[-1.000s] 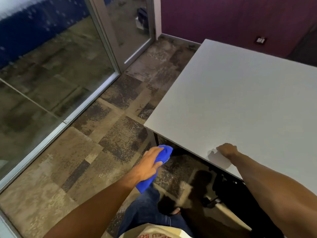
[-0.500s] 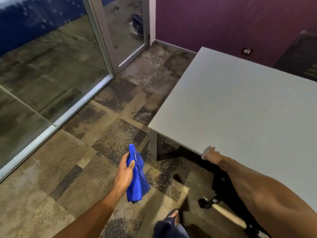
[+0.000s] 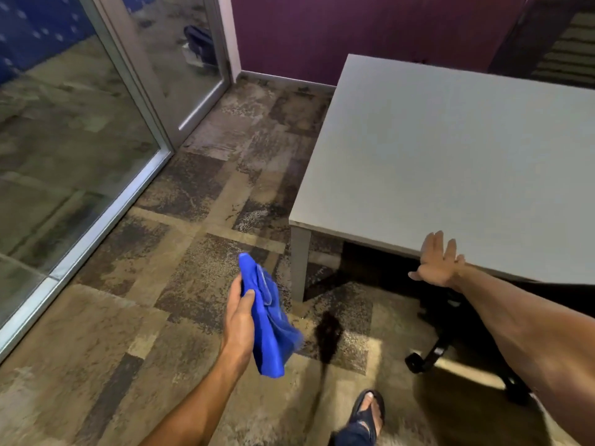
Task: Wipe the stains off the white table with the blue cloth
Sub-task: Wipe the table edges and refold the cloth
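The white table (image 3: 450, 162) fills the upper right, its near left corner on a grey leg. I see no stains on its top from here. My left hand (image 3: 238, 320) holds the crumpled blue cloth (image 3: 269, 320) over the carpet, left of the table and below its height. At the table's near edge my right hand (image 3: 438, 262) is lifted with fingers spread, holding nothing; whether it touches the edge is unclear.
Patterned carpet (image 3: 180, 246) covers the floor. Glass panels and a glass door (image 3: 96, 123) run along the left. A purple wall (image 3: 322, 37) stands behind the table. A black office chair base (image 3: 450, 346) sits under the table's near edge. My sandalled foot (image 3: 367, 413) shows at the bottom.
I have stood back from the table. My left hand lowered, the cloth now hanging from it. My right hand let go of the table edge and opened its fingers.
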The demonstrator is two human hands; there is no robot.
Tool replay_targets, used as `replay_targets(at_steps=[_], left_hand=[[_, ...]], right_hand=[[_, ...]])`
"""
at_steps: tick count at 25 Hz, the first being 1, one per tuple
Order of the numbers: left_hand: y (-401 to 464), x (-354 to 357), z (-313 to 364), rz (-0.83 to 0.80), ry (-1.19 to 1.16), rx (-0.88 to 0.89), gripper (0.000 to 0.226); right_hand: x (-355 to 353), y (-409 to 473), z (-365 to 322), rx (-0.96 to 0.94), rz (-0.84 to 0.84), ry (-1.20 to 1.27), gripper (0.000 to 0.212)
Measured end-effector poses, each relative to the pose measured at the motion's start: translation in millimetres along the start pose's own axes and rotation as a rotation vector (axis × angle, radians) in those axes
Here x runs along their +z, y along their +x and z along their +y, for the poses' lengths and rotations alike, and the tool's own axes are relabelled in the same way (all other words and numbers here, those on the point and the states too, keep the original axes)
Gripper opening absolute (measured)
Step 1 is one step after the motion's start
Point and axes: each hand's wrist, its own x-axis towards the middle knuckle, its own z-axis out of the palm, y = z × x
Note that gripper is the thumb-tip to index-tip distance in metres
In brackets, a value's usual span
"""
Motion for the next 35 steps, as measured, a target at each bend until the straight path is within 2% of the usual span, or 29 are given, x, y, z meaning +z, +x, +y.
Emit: replay_targets(at_steps=[1,3,4,5,8,11,13,17,20,22,26,30,35], left_hand=[[5,-4,1,-0.029,0.010,0.022,0.057],[18,-8,0,-0.068,0.101,0.056,0.099],[26,-6,-1,-0.068,0.143,0.076,0.112],[35,-3,-3,-0.057,0.170,0.103,0.114],[67,17,-3,0.046,0.187,0.117,0.091],[96,49,2,0.037,0.140,0.096,0.068],[108,73,5,0.032,0.108,0.103,0.063],[120,120,13,0.266,-0.039,0.050,0.053],[126,148,15,0.238,-0.097,0.039,0.046],[125,161,11,0.185,-0.060,0.085,0.052],[123,175,0,0.140,0.104,0.164,0.095],[119,187,-4,0.177,0.169,0.209,0.086],[113,194,-5,0.191,0.234,0.184,0.086]], right_hand=[[1,4,-3,0.025,0.010,-0.025,0.107],[4,11,-4,0.061,0.039,-0.067,0.113],[2,13,-3,0.065,0.056,-0.070,0.115],[0,14,-1,0.061,0.081,-0.077,0.117],[-1,22,4,0.038,0.176,-0.159,0.113],[-2,28,6,0.017,0.197,-0.225,0.111],[-1,31,9,0.016,0.206,-0.241,0.109],[2,37,18,-0.033,0.216,-0.206,0.107],[3,40,19,-0.025,0.211,-0.195,0.108],[2,41,18,-0.009,0.193,-0.204,0.109],[-2,36,16,-0.017,0.160,-0.178,0.109],[-1,35,17,-0.022,0.126,-0.142,0.112],[1,37,17,-0.030,0.132,-0.141,0.117]])
